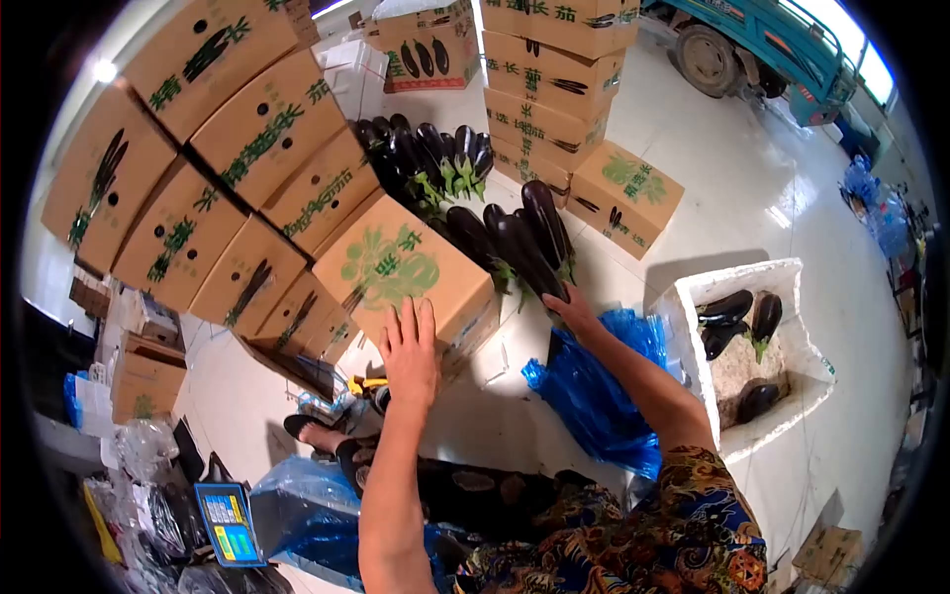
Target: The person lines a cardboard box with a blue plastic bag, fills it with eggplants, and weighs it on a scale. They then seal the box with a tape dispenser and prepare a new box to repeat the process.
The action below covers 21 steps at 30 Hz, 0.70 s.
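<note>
My left hand (408,358) lies flat with fingers spread on a closed cardboard carton (396,259) printed with green eggplants. To the right, my right hand (572,307) grips the near end of a long dark eggplant (522,255). Its fingertips are partly hidden. More eggplants (542,213) lie beside and behind it on the floor, several with green caps toward me. Crumpled blue plastic bags (604,396) are spread below my right forearm.
Stacked cartons (262,134) rise at left; another stack (554,74) stands behind. A white foam box (698,381) at right holds several eggplants. A scale display (230,525) is at lower left. A teal cart (762,49) stands at the back right.
</note>
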Available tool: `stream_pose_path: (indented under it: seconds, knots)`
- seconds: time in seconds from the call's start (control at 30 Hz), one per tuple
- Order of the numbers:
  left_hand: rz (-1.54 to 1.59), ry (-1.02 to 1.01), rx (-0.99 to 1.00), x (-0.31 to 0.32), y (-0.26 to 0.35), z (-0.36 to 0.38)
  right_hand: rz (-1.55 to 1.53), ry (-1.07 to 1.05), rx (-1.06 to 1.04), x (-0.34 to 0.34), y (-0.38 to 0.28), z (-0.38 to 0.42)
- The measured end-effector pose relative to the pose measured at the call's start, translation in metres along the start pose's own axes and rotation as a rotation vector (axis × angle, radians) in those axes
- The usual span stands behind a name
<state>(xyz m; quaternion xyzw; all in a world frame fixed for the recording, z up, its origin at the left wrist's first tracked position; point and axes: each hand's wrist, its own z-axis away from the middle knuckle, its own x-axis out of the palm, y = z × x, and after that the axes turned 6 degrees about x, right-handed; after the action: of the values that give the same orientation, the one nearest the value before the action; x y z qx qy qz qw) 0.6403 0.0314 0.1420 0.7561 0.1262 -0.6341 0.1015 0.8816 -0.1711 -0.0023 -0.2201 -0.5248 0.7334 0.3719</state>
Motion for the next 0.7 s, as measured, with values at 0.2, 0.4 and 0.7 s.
stream_pose_path:
  seconds: [0.2, 0.4, 0.7]
  knots:
    - [0.008, -0.057, -0.023, -0.009, 0.004, -0.002, 0.288, 0.180, 0.000, 0.038, 0.005, -0.104]
    - [0.073, -0.080, -0.061, -0.008, 0.006, -0.006, 0.353, 0.216, -0.069, 0.072, -0.001, -0.151]
    - [0.101, -0.116, -0.067, -0.011, 0.003, -0.008, 0.455, 0.266, -0.160, 0.096, -0.001, -0.195]
